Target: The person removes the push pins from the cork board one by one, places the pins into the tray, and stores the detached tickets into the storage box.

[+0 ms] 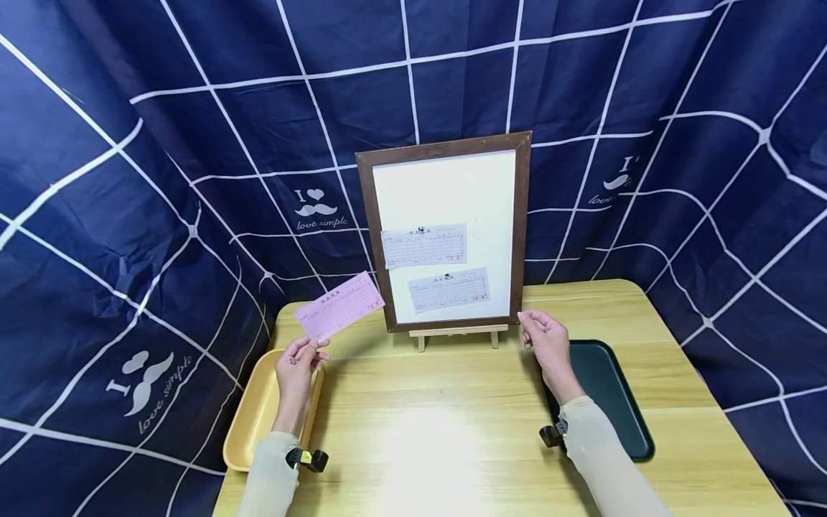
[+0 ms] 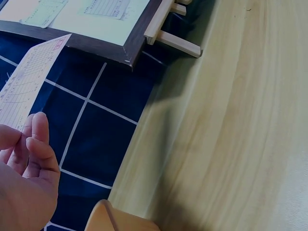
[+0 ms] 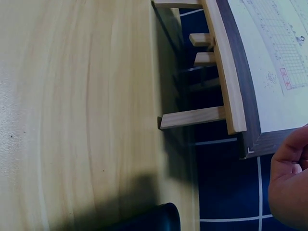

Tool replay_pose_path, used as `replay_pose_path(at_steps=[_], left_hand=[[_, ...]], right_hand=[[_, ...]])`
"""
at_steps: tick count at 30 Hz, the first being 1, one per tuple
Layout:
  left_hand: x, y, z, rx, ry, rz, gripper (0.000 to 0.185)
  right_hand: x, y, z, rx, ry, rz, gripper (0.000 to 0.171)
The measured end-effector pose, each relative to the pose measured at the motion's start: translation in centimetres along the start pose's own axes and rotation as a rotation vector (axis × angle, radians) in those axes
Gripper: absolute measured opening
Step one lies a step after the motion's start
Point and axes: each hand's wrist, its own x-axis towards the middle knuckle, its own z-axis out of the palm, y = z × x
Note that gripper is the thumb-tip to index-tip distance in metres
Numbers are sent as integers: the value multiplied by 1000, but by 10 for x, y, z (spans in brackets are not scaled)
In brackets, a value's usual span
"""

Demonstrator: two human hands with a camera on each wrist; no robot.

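In the head view my left hand (image 1: pixel 300 362) pinches the lower left edge of a pink printed form slip (image 1: pixel 340 307), held tilted in the air left of a framed board (image 1: pixel 446 194). The left wrist view shows the slip (image 2: pixel 30 77) rising from the thumb and fingers. My right hand (image 1: pixel 545 345) is raised by the board's lower right corner, its thumb and forefinger brought together. I cannot tell whether something small sits between those fingertips. Two whitish form slips, an upper one (image 1: pixel 426 248) and a lower one (image 1: pixel 449 291), hang on the board, each with a small dark fastener at its top.
The brown-framed board leans on a small wooden easel (image 1: pixel 459 332) at the table's back. A yellow tray (image 1: pixel 242 431) lies at the left, a dark green tray (image 1: pixel 610 395) at the right under my right forearm. Blue gridded curtains (image 1: pixel 245 129) surround the wooden table (image 1: pixel 426 416).
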Motion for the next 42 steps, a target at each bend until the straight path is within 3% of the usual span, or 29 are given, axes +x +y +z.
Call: replay_pose_path(at_steps=[5, 18, 32, 37, 42], left_hand=[[-3, -2, -5, -29, 25, -15, 7], [-9, -9, -15, -40, 56, -15, 9], [-13, -13, -23, -107, 126, -35, 8], [-15, -13, -24, -132, 141, -32, 11], [-17, -13, -28, -121, 164, -49, 12]], right_hand=[[-2, 4, -3, -21, 14, 8, 18], [-5, 13, -7, -72, 17, 27, 25], [-7, 18, -13, -57, 53, 72, 26], [-7, 20, -17, -42, 82, 85, 9], [-8, 22, -20, -39, 69, 80, 14]])
